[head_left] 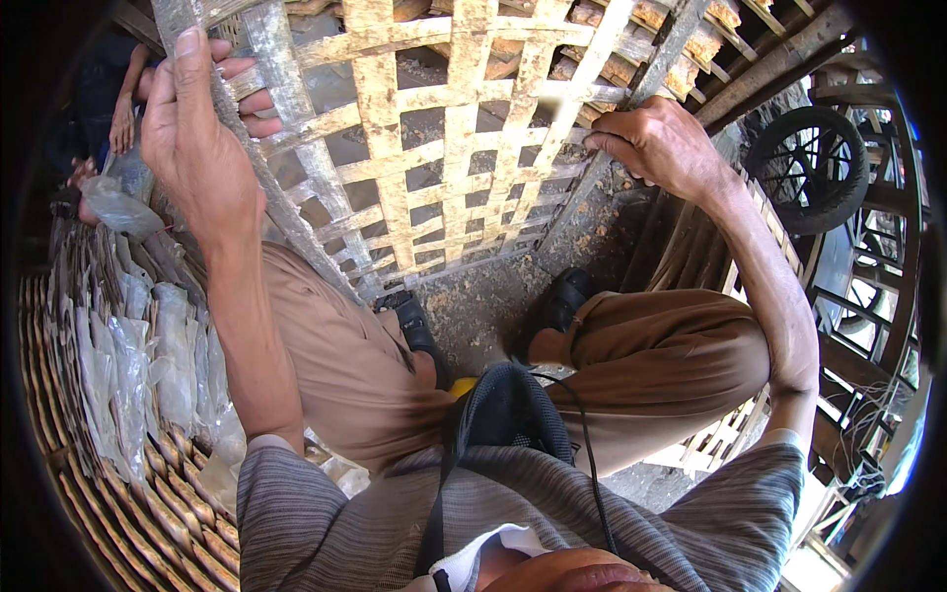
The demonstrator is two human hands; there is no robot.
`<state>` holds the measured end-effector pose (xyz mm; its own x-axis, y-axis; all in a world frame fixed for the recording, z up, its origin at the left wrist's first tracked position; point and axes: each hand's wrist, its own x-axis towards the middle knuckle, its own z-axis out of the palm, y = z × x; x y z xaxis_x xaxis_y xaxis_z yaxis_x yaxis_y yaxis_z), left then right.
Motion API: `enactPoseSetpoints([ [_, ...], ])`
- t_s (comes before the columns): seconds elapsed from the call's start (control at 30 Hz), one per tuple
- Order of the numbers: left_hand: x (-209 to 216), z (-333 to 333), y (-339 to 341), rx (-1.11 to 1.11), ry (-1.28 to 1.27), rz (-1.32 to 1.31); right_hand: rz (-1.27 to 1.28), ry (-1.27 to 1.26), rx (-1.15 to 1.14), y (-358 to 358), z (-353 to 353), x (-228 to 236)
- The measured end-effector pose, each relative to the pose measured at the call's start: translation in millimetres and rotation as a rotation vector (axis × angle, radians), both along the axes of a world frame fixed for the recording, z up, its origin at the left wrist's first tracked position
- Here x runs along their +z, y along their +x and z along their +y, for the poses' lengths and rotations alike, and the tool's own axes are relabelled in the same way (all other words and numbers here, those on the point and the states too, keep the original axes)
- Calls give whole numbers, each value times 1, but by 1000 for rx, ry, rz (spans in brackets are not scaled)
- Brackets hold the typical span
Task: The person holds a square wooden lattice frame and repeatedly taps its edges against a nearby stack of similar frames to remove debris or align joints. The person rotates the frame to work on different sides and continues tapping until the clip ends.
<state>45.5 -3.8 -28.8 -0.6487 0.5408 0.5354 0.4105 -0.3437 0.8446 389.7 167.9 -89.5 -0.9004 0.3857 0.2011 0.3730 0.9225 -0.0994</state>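
Left hand [202, 148]: grip wrapped round left rail [281, 219], thumb in front
Right hand [656, 148]: grip clenched on right rail [668, 47]
Slatted lattice panel [459, 128]: between hands, lower end near sandals [418, 326]

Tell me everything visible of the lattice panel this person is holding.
The lattice panel is an open grid of flat, pale crossing strips, bamboo or wood by the look, stained and worn, between two greyer side rails. It slants upward, its top running out of the picture and its lower edge near the left sandal; whether that edge rests on anything is unclear. The left hand holds the left rail, and the right hand is closed on the right one.
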Motion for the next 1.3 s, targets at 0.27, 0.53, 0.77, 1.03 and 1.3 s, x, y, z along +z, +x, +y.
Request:
enactPoseSetpoints([
  [0.27,-3,0,-25,53,52,-99,618,-543,-194,13,-8,16],
  [0.53,-5,-2,-27,75,103,-114,679,-185,-411,12,-16,13],
  [0.77,-1,-6,-61,-101,25,-237,890,-1020,-332,-12,-16,10],
  [1.03,1,-14,-46,-383,-106,-453,1170,-911,-309,-13,-10,54],
  [1.3,-4,-6,-34,-14,-111,-103,623,77,-348,24,0,71],
])
